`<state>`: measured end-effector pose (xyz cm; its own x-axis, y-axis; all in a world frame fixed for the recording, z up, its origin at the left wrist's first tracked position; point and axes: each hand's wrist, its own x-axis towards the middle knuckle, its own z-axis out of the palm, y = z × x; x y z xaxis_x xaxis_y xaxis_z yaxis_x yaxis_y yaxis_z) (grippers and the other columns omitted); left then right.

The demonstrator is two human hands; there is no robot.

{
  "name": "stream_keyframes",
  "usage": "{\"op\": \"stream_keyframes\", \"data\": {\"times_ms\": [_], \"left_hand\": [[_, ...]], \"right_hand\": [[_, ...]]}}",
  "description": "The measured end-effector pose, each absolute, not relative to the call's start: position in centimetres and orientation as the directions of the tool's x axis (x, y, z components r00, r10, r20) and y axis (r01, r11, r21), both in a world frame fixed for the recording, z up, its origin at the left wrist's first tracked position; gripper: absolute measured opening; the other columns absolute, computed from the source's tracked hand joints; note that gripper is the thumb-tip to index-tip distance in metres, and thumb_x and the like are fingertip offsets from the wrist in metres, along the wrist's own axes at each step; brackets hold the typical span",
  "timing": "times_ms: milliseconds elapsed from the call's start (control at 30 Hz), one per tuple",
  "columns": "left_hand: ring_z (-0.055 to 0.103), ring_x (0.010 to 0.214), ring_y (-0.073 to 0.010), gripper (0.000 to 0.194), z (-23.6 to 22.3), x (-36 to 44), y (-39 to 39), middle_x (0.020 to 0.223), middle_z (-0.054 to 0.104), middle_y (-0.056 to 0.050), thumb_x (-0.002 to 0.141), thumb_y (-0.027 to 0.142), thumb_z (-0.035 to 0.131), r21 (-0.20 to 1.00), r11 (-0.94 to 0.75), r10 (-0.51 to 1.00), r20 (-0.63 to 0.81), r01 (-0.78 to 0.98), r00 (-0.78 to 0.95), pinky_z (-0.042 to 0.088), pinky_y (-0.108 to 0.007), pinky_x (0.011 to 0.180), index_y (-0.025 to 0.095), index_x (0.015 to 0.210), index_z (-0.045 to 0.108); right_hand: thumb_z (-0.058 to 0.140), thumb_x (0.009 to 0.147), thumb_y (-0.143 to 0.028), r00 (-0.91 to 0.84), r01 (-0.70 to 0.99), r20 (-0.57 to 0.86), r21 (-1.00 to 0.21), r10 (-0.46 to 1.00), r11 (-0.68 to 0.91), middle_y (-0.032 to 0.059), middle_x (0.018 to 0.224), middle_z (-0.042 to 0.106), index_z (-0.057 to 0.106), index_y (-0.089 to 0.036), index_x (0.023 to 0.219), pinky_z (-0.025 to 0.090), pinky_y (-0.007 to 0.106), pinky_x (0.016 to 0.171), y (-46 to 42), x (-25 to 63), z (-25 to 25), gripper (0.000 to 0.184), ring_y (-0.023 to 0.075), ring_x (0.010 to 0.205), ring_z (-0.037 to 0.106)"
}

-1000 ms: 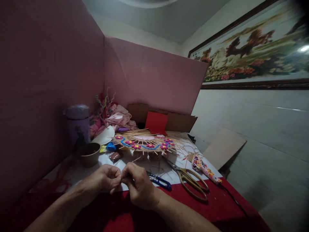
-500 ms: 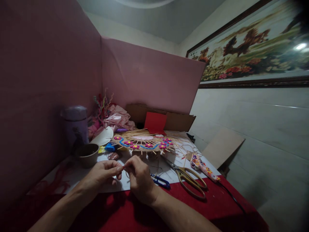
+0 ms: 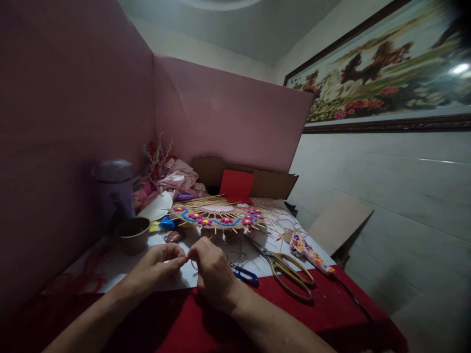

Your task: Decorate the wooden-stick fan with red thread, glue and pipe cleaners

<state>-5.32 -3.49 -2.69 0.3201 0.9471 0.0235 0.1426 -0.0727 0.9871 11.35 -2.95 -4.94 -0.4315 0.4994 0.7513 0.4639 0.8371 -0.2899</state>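
Between the fingertips of my two hands is a tiny red piece, too small to make out fully; it may be soft clay or thread. My left hand pinches it from the left, thumb against forefinger. My right hand is closed, its fingers bent down at the piece's right side, partly hidden by the back of the hand. Just beyond them stands a round woven craft piece with sticks poking out, decorated with pink flowers with yellow centres and a wavy blue line.
Gold-handled scissors, a blue-handled tool and a flower-patterned glue gun with a black cord lie to the right. At left are a bowl, a purple flask and a blue packet. Red card stands behind.
The fingertips have shifted slightly, and more of the red piece shows between them. Both hands stay in nearly the same place; nothing else has moved.
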Motion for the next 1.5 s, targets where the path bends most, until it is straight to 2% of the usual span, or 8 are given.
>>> {"op": "stream_keyframes", "data": {"times_ms": [67, 200, 467, 567, 800, 1100, 1333, 1500], "left_hand": [[0.041, 0.05, -0.0093, 0.036, -3.0, -5.5, -3.5, 0.053, 0.052, 0.002, 0.066, 0.048, 0.07, 0.989, -0.06, 0.928, 0.005, 0.136, 0.372, 0.029, -0.022, 0.049, 0.015, 0.065, 0.056], [0.041, 0.055, -0.0097, 0.031, -3.0, -5.6, -3.7, 0.059, 0.052, 0.002, 0.07, 0.044, 0.068, 0.988, -0.119, 0.907, 0.069, 0.094, 0.416, 0.031, -0.022, 0.052, 0.014, 0.07, 0.059], [0.048, 0.064, -0.0132, 0.024, -2.8, -5.0, -4.0, 0.066, 0.056, 0.0, 0.076, 0.04, 0.062, 0.921, -0.336, 0.927, 0.286, 0.197, 0.242, 0.038, -0.025, 0.061, 0.016, 0.071, 0.061], [0.052, 0.071, -0.0152, 0.021, -3.1, -5.0, -3.9, 0.07, 0.059, -0.001, 0.08, 0.036, 0.059, 0.866, -0.419, 0.903, 0.366, 0.273, 0.224, 0.04, -0.025, 0.065, 0.017, 0.072, 0.061], [0.056, 0.066, -0.016, 0.022, -2.9, -4.7, -4.0, 0.073, 0.062, -0.003, 0.075, 0.038, 0.063, 0.906, -0.373, 0.921, 0.336, 0.201, 0.197, 0.045, -0.025, 0.057, 0.017, 0.082, 0.066], [0.053, 0.054, -0.014, 0.025, -1.6, -4.5, -4.4, 0.06, 0.061, -0.002, 0.062, 0.04, 0.071, 0.956, -0.252, 0.968, 0.247, 0.151, 0.055, 0.045, -0.024, 0.048, 0.016, 0.068, 0.069], [0.048, 0.048, -0.0107, 0.021, -2.4, -4.8, -4.0, 0.056, 0.061, -0.001, 0.06, 0.036, 0.072, 0.943, -0.194, 0.98, 0.174, 0.27, 0.096, 0.038, -0.021, 0.044, 0.016, 0.063, 0.068], [0.049, 0.048, -0.01, 0.022, -2.7, -5.0, -3.9, 0.054, 0.058, 0.0, 0.064, 0.036, 0.072, 0.97, -0.165, 0.96, 0.117, 0.18, 0.253, 0.039, -0.021, 0.046, 0.015, 0.063, 0.066]], "right_hand": [[0.042, 0.074, -0.005, -0.423, 0.41, 0.756, -0.332, 0.499, 0.849, 0.0056, 0.077, 0.054, 0.052, -0.017, 0.079, 0.041, 0.027, 0.066, -3.2, 11.3, -4.7, 0.018, 0.0175, 0.073, 0.051], [0.052, 0.079, -0.013, -0.221, 0.292, 0.678, -0.64, 0.701, 0.711, 0.0011, 0.07, 0.056, 0.056, -0.018, 0.072, 0.04, 0.024, 0.062, -3.6, 11.0, -4.0, 0.009, 0.013, 0.066, 0.052], [0.071, 0.063, -0.038, -0.257, -0.154, 0.164, -0.98, 0.952, 0.127, -0.0036, 0.052, 0.054, 0.054, -0.017, 0.062, 0.03, 0.021, 0.044, -2.9, 10.5, -3.7, 0.027, 0.0071, 0.044, 0.04], [0.075, 0.057, -0.041, -0.334, -0.252, 0.086, -0.968, 0.939, -0.001, -0.0031, 0.053, 0.055, 0.056, -0.016, 0.064, 0.028, 0.019, 0.043, -3.0, 10.5, -3.6, 0.033, 0.0063, 0.044, 0.04], [0.065, 0.066, -0.027, -0.292, -0.143, 0.308, -0.95, 0.906, 0.277, -0.0036, 0.057, 0.056, 0.056, -0.017, 0.066, 0.036, 0.021, 0.05, -2.8, 10.5, -4.1, 0.013, 0.0083, 0.05, 0.047], [0.057, 0.075, -0.021, -0.262, 0.08, 0.319, -0.933, 0.911, 0.35, -0.0027, 0.058, 0.057, 0.056, -0.016, 0.068, 0.038, 0.02, 0.051, -3.2, 10.6, -3.9, 0.008, 0.0092, 0.052, 0.05], [0.049, 0.075, -0.009, -0.423, 0.461, 0.651, -0.445, 0.63, 0.768, 0.0055, 0.078, 0.06, 0.056, -0.017, 0.083, 0.041, 0.027, 0.064, -3.4, 11.7, -4.3, 0.013, 0.0163, 0.069, 0.055], [0.048, 0.077, -0.01, -0.325, 0.398, 0.707, -0.501, 0.629, 0.769, 0.0035, 0.074, 0.058, 0.055, -0.018, 0.078, 0.04, 0.026, 0.063, -3.3, 11.5, -4.3, 0.011, 0.0152, 0.068, 0.054]]}}
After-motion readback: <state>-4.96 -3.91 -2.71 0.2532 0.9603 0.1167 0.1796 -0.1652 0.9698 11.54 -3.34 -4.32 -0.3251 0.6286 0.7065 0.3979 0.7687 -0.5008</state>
